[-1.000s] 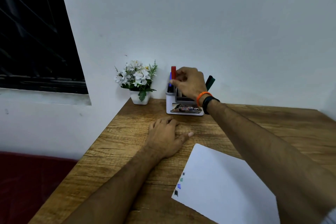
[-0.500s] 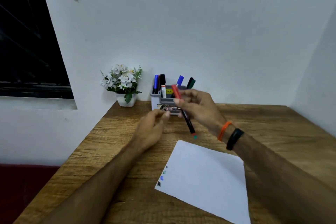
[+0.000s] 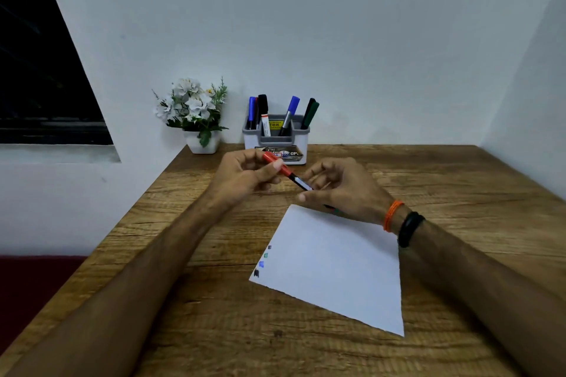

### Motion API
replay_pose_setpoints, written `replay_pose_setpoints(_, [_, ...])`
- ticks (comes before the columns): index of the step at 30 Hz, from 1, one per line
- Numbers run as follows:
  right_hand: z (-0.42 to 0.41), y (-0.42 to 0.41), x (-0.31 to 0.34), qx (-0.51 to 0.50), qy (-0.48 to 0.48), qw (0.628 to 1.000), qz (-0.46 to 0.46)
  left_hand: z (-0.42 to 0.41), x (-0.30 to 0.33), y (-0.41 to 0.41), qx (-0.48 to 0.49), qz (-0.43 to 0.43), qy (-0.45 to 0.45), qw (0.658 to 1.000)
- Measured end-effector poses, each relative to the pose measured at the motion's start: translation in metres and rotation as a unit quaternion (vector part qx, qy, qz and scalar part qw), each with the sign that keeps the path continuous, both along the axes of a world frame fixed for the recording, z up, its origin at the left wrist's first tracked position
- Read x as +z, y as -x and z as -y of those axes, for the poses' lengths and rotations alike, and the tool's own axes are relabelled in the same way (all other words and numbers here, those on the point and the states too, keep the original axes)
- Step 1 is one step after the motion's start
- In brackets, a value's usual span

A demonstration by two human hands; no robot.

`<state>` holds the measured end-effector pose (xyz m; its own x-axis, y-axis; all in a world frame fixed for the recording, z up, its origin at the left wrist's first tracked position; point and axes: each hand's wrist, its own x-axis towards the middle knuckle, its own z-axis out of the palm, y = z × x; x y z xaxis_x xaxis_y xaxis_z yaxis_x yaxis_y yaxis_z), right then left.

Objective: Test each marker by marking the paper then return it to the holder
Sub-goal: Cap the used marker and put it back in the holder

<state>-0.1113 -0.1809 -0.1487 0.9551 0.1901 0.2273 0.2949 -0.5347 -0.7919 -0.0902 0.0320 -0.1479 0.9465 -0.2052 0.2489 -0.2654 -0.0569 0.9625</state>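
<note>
Left hand (image 3: 245, 176) now pinches red cap (image 3: 275, 164); right hand (image 3: 343, 190) grips marker (image 3: 298, 182) barrel.

Both hands on a red marker (image 3: 283, 169) over the desk (image 3: 214, 315), left hand (image 3: 245, 176) pinching its cap, right hand (image 3: 340, 190) gripping the barrel, just above the paper (image 3: 337, 269).

I see the holder (image 3: 276, 139) at the tabletop's (image 3: 459, 187) far edge, the flower pot (image 3: 202, 144) left of it at the far-left corner. The paper (image 3: 333, 269) lies nearer, mid-table; my hands hold a marker (image 3: 286, 173) between holder and paper.
</note>
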Motion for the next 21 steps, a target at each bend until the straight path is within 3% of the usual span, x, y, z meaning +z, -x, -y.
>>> replay_pose_setpoints(2, [0.005,-0.001,0.004,0.0,-0.016,1.0,0.007,-0.004,0.001,-0.002,0.004,-0.019,0.017,1.0])
replay_pose_setpoints(7, [0.011,0.001,0.011,0.019,-0.256,0.965,-0.056,-0.004,0.002,0.002,-0.028,-0.021,-0.023,0.999])
replay_pose_setpoints(9, [0.007,0.0,0.009,0.019,-0.307,0.947,-0.093,-0.001,0.002,0.006,-0.045,-0.005,-0.058,0.997])
replay_pose_setpoints(21, [-0.011,0.009,-0.002,0.063,-0.242,0.966,-0.071,0.015,-0.002,0.016,-0.06,0.125,-0.24,0.961])
